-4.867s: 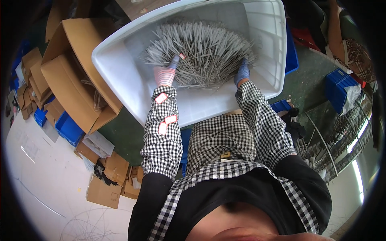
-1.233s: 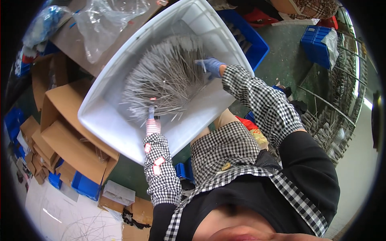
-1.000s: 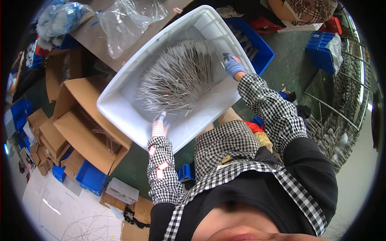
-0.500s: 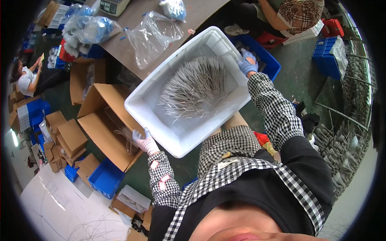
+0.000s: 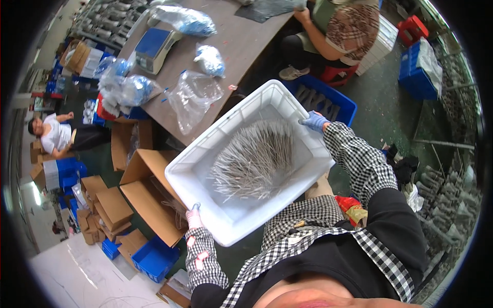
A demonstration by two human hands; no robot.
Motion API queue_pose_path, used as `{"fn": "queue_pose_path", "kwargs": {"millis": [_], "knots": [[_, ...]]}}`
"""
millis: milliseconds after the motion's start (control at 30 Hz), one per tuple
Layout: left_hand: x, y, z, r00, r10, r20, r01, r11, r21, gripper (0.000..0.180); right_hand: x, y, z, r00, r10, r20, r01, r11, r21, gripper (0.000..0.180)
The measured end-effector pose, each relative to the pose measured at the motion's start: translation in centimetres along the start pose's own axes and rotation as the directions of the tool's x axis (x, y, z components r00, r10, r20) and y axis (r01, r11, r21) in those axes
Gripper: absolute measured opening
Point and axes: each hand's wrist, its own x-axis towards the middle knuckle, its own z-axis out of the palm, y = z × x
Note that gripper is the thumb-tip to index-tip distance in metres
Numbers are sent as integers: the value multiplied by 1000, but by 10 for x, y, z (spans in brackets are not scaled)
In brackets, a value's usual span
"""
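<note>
A big white plastic tub [image 5: 197,169] sits tilted in front of me, with a fan-shaped heap of thin grey metal rods [image 5: 255,159] inside. My left hand [image 5: 194,217], in a pink glove, grips the tub's near left rim. My right hand [image 5: 314,121], in a blue glove, grips the tub's right rim. Both sleeves are black-and-white check.
Open cardboard boxes [image 5: 146,192] lie left of the tub, with blue crates [image 5: 153,257] below them. Behind stands a brown table [image 5: 226,36] with a scale [image 5: 154,47] and clear plastic bags [image 5: 192,97]. Two other people sit at top right and far left. A blue crate [image 5: 328,100] lies behind the tub.
My hands left the rods and took hold of the tub's rims. The tub has swung and shifted away from me, and the view now takes in the table and more of the floor.
</note>
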Motion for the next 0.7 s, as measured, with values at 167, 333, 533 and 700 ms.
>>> {"fn": "queue_pose_path", "kwargs": {"millis": [167,333,533,700], "knots": [[-97,51,22,967,106,233,-93,993,-67,48,-78,49,-29,988,94,-120,-89,995,45,70],[-112,61,59,984,58,167,-88,980,178,47,-163,88,-55,950,251,-183,-228,963,141,66],[-96,95,160,528,376,761,-841,109,530,27,-249,207,-74,880,-13,-474,160,949,271,43],[-151,130,327,682,444,581,-729,476,492,65,-330,308,-74,761,462,-455,53,654,754,51]]}}
